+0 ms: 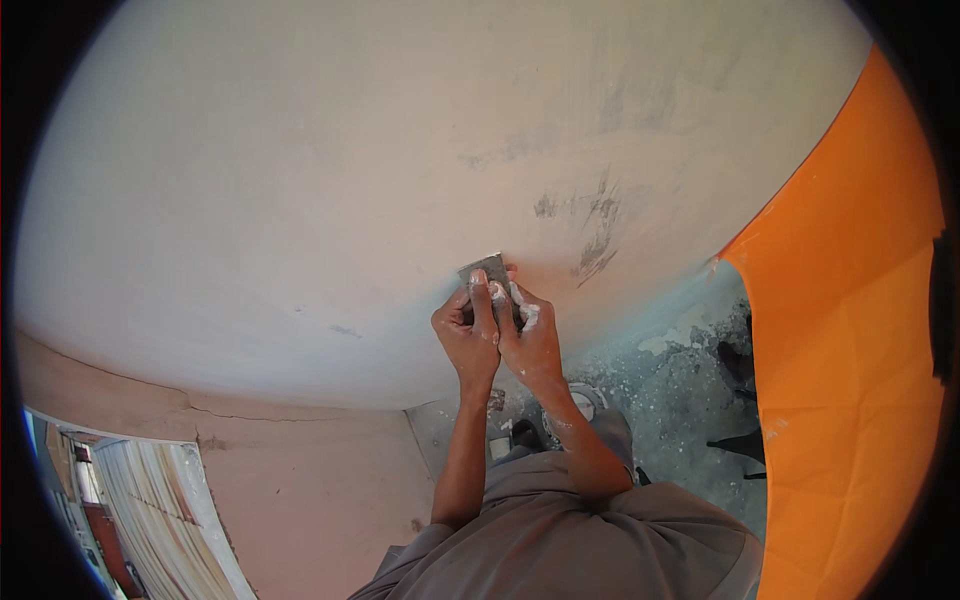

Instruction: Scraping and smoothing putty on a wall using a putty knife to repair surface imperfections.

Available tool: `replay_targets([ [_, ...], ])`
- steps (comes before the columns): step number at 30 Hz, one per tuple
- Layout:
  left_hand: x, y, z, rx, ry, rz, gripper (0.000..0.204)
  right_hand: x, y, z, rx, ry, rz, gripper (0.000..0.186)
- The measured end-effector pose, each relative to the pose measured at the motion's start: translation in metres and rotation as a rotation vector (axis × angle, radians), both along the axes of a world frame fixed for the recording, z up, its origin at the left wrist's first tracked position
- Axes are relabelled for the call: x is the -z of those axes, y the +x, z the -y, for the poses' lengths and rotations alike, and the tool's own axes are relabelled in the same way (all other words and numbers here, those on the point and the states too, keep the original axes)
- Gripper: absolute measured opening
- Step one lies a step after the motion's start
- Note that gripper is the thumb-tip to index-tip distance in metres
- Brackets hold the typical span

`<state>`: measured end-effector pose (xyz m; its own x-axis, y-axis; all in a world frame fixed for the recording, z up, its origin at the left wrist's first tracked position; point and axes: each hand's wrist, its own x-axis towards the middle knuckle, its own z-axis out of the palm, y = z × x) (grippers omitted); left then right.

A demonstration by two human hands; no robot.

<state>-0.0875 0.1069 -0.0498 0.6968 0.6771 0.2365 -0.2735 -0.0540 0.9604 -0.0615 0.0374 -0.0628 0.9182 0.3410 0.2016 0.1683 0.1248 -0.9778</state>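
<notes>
Both my hands meet at the middle of the view, in front of a large pale wall [300, 180]. Between them is a small flat grey scraper blade [490, 268], tilted, with a pale straight upper edge. My left hand [468, 325] is closed on it, its thumb lying along the grey face. Beside it, touching, my right hand [530, 335] grips the same blade, thumb up and fingers curled. White paste smears the fingers of both hands. The lower part of the blade, and any handle, is hidden behind the hands.
Dark scuffed patches [600, 225] mark the wall to the right. An orange sheet [840, 330] hangs along the right side. Below, the grey floor [670, 370] is spattered white, and a round container [585, 400] stands near my legs. A pale curtain [155, 510] hangs lower left.
</notes>
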Motion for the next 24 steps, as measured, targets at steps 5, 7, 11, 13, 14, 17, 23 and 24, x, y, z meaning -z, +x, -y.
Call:
replay_targets([
  [5,-0.004,-0.002,-0.003,0.017,0.007,-0.017,0.037,-0.005,-0.006,-0.004,0.033,0.038,-0.046,0.030],
  [7,-0.005,0.000,-0.002,0.015,0.011,0.007,0.031,-0.006,-0.002,-0.001,0.009,0.042,-0.028,0.030],
  [11,-0.005,0.002,-0.002,0.000,0.012,0.059,0.032,-0.011,-0.003,-0.002,0.003,0.022,-0.040,0.031],
  [13,-0.005,0.003,-0.003,0.010,0.033,0.042,0.032,-0.007,0.001,-0.003,0.061,-0.026,0.052,0.030],
  [14,-0.003,0.003,-0.004,0.012,0.035,0.045,0.032,-0.007,0.000,-0.003,0.064,-0.025,0.055,0.030],
  [17,-0.001,0.002,-0.004,0.012,0.000,-0.017,0.036,-0.006,-0.002,-0.003,0.005,0.010,-0.029,0.029],
  [23,-0.014,-0.002,-0.003,0.015,-0.004,-0.005,0.033,-0.019,-0.004,0.000,-0.004,0.039,-0.045,0.028],
  [24,-0.012,-0.001,-0.002,0.009,-0.010,0.010,0.032,-0.015,-0.001,0.001,-0.013,0.019,-0.018,0.028],
])
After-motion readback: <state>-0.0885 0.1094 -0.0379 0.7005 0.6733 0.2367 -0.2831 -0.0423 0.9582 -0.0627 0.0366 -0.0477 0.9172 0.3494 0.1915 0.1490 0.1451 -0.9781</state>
